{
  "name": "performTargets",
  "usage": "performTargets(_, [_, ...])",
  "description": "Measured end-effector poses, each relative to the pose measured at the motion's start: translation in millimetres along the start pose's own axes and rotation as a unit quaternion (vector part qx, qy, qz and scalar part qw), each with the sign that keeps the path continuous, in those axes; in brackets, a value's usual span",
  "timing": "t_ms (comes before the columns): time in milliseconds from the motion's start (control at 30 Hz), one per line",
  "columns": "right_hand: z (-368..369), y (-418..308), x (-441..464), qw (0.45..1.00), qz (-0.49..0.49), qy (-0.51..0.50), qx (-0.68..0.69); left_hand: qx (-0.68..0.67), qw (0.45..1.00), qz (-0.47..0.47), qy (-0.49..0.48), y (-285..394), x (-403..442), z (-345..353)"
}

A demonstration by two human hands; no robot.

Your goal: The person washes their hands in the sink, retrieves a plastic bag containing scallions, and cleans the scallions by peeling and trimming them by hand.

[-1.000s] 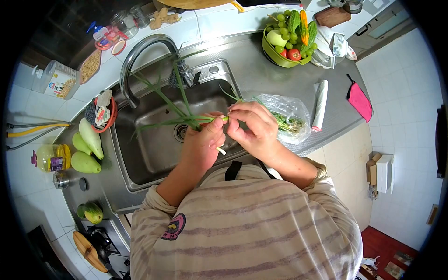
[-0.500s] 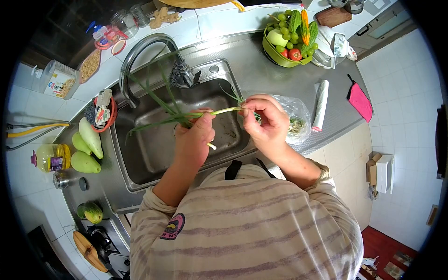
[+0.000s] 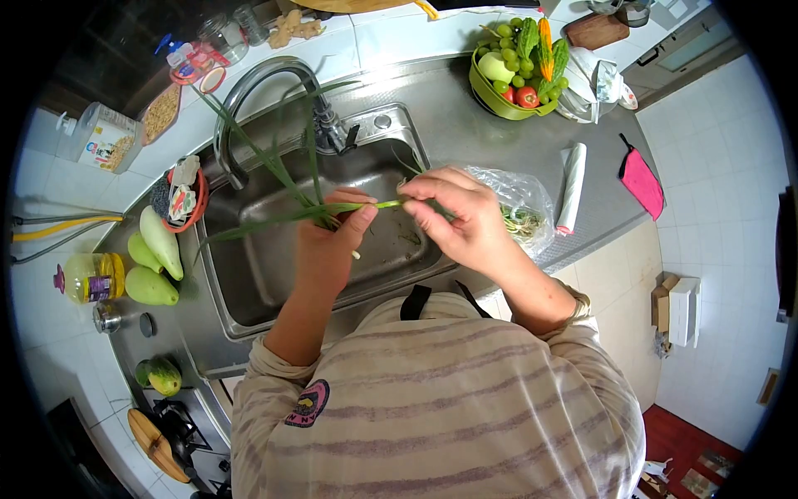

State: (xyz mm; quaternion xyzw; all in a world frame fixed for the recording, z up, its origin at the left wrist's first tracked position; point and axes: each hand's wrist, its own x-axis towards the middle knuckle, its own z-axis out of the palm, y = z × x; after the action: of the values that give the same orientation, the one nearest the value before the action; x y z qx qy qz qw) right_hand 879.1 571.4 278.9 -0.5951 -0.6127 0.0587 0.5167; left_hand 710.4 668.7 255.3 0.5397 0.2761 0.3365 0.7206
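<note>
My left hand point(image 3: 334, 241) is closed around green onions point(image 3: 283, 179) over the sink point(image 3: 249, 287); their long leaves fan out to the left and toward the faucet, and a white end pokes out below the fist. One stalk stretches right from my left thumb to the fingertips of my right hand point(image 3: 457, 212), which pinch its pale end. A clear plastic bag point(image 3: 532, 195) holding more green onions with roots lies on the counter just right of my right hand. Small debris rests on the sink bottom.
A faucet point(image 3: 241, 108) arches over the sink. Behind on the right stands a green basket point(image 3: 499, 104) of fruit and vegetables. A white roll point(image 3: 572, 187) and pink pouch point(image 3: 641, 183) lie right. Pale green gourds point(image 3: 160, 241) and an oil bottle point(image 3: 87, 277) are left.
My left hand has moved left with the green onions. My right hand moved right along the stalk, then came back left. The onion leaves have swung.
</note>
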Motion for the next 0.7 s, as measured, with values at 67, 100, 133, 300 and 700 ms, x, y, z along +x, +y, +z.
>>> performTargets(67, [1, -4, 4, 0.999, -0.014, -0.036, -0.003, 0.039, 0.999, 0.016, -0.008, 1, -1, 0])
performTargets(100, [1, -3, 4, 0.999, -0.015, -0.036, -0.003, 0.077, 0.996, 0.030, -0.017, 1, -1, 0])
performTargets(133, [2, 0, 3, 0.998, -0.027, -0.050, -0.005, 0.077, 0.996, 0.030, -0.016, 1, -1, -1])
performTargets(300, [4, -5, 5, 0.996, -0.059, -0.063, -0.035, 0.106, 0.992, 0.052, -0.040, 0, 0, -4])
performTargets(700, [13, 6, -3, 0.989, 0.081, -0.051, 0.110, 0.121, 0.986, 0.091, -0.073, -3, 5, -10])
